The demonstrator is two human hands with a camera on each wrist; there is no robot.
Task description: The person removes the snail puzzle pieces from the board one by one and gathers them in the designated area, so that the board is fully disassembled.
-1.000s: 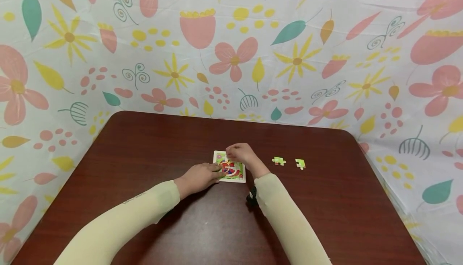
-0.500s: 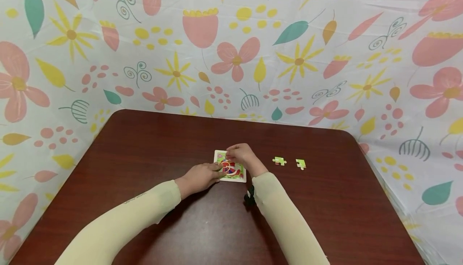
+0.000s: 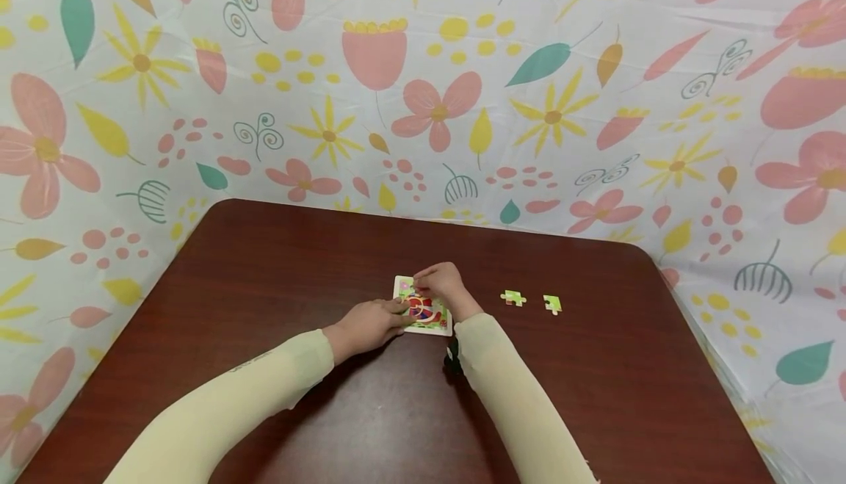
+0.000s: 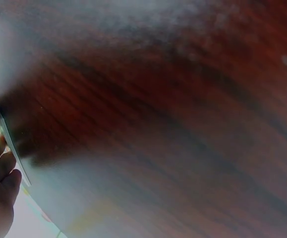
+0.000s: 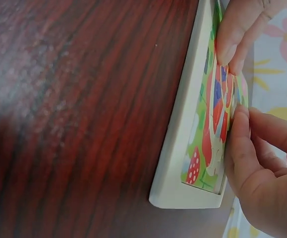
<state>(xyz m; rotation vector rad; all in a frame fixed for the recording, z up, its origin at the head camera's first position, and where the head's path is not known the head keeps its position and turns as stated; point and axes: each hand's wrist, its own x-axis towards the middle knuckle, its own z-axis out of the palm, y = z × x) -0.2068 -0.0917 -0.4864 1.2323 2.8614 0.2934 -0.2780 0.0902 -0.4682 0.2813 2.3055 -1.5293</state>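
Soft glare on the tabletop (image 3: 378,425)

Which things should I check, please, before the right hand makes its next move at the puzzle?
1. Puzzle tray lies on the table: ok.
2. Left hand touches the tray: ok, at its left side in the head view.
3. Right hand is at the tray: ok, fingertips toward its far side.
4. Surface under those fingertips is flat: cannot tell, it is hidden.
5. All pieces are in the tray: not ok, left loose piece and right loose piece lie outside.
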